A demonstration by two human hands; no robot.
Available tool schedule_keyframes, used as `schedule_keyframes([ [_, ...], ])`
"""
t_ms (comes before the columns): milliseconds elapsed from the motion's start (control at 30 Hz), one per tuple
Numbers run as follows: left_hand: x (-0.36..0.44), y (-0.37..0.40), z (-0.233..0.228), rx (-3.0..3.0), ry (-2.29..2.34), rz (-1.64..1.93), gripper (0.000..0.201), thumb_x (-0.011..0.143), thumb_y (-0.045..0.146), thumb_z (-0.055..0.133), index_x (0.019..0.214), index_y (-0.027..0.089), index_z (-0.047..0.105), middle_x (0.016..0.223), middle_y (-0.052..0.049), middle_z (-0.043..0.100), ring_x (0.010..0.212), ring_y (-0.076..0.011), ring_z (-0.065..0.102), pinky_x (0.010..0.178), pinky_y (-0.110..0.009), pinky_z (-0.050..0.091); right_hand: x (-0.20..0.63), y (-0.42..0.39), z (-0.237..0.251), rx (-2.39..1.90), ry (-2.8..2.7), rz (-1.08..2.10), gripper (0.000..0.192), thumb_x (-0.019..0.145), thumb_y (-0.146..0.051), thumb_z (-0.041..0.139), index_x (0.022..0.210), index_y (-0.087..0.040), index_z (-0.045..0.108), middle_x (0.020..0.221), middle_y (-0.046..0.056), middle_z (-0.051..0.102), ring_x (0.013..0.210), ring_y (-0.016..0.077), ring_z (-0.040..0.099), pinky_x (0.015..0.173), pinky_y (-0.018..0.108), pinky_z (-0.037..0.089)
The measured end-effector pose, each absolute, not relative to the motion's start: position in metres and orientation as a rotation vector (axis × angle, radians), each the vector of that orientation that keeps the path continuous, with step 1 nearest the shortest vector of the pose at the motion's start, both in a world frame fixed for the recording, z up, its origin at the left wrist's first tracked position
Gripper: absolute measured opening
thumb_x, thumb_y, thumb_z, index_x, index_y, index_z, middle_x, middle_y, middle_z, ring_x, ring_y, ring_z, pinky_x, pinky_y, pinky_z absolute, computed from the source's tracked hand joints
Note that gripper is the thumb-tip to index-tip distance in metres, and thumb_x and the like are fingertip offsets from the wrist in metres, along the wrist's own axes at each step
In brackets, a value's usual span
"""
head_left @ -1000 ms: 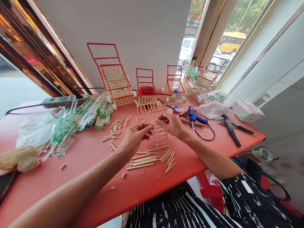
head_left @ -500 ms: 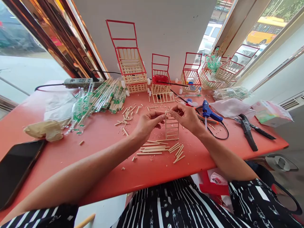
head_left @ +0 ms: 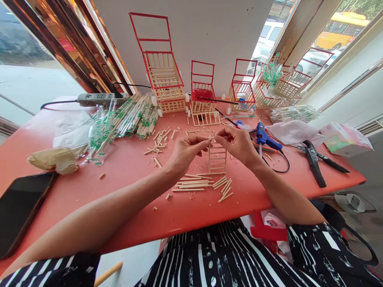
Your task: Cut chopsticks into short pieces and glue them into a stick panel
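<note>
A small ladder-like frame of pale wooden sticks (head_left: 217, 161) stands out between my hands, its several rungs showing below my fingers. My left hand (head_left: 191, 149) pinches at the frame's top left corner, thumb and forefinger together. At the top right, my right hand (head_left: 237, 145) has its thumb and fingers closed on the same far end. The fingers partly cover that end, and any small piece between them is too small to make out. Just below the frame lie loose cut sticks (head_left: 193, 183) and a group of shorter ones (head_left: 226, 191).
Stick-built carts with red handles (head_left: 163, 79) line the wall. A blue glue gun (head_left: 265, 137) and black-handled cutters (head_left: 314, 165) lie to the right. Wrapped stick bundles (head_left: 134, 117), a power strip (head_left: 98, 99) and a phone (head_left: 22, 211) are left. Offcuts (head_left: 160, 143) litter the red table (head_left: 125, 223).
The view has shifted slightly, so the carts sit a little higher in the picture. Both hands stay at the frame's far end with almost the same grip.
</note>
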State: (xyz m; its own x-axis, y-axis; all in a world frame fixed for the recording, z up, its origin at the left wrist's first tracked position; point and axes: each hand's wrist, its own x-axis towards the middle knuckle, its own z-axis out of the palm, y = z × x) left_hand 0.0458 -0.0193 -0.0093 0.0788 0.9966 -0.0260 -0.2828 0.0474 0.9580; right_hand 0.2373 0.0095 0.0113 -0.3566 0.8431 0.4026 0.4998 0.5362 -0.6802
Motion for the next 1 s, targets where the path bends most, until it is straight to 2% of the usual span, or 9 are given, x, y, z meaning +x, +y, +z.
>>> schedule_keyframes([
  [400,0.046,-0.019,-0.010,1.038,0.997,1.253,0.033,0.054,0.041,0.097,0.069,0.016,0.081,0.062,-0.003,0.071,0.059,-0.0118,0.058,0.054,-0.025,0.040,0.235,0.005,0.012,-1.050,-2.057,0.541,0.034,0.097,-0.047,0.068,0.081,-0.017,0.068,0.076,0.003,0.071,0.070,0.0143,0.059,0.066,0.028,0.041],
  [567,0.047,-0.018,-0.010,1.046,0.988,1.234,0.031,0.058,0.040,0.095,0.071,0.016,0.080,0.066,-0.004,0.072,0.062,-0.0125,0.059,0.057,-0.026,0.044,0.236,0.009,0.010,-1.072,-2.038,0.540,0.038,0.097,-0.052,0.068,0.083,-0.017,0.071,0.077,0.004,0.073,0.069,0.0138,0.058,0.067,0.029,0.043],
  [667,0.045,-0.017,-0.009,1.057,0.959,1.243,0.027,0.063,0.037,0.093,0.075,0.015,0.081,0.069,-0.004,0.073,0.064,-0.0124,0.061,0.058,-0.025,0.046,0.238,0.011,0.010,-1.088,-2.013,0.609,0.043,0.093,-0.060,0.072,0.091,-0.017,0.075,0.085,0.006,0.076,0.074,0.0150,0.063,0.071,0.030,0.048],
  [833,0.038,-0.015,-0.007,1.025,0.937,1.273,0.025,0.066,0.035,0.093,0.076,0.015,0.081,0.073,-0.005,0.075,0.068,-0.0121,0.066,0.062,-0.023,0.050,0.249,0.013,0.016,-1.080,-1.904,0.773,0.057,0.084,-0.069,0.077,0.112,-0.019,0.076,0.110,0.010,0.079,0.096,0.0205,0.072,0.083,0.034,0.056],
  [1000,0.031,-0.012,-0.003,0.997,0.921,1.321,0.025,0.066,0.033,0.094,0.077,0.015,0.082,0.075,-0.004,0.075,0.070,-0.0123,0.067,0.067,-0.024,0.055,0.261,0.015,0.018,-1.102,-1.817,0.887,0.050,0.088,-0.063,0.076,0.110,-0.019,0.076,0.105,0.009,0.078,0.089,0.0188,0.071,0.084,0.036,0.059],
])
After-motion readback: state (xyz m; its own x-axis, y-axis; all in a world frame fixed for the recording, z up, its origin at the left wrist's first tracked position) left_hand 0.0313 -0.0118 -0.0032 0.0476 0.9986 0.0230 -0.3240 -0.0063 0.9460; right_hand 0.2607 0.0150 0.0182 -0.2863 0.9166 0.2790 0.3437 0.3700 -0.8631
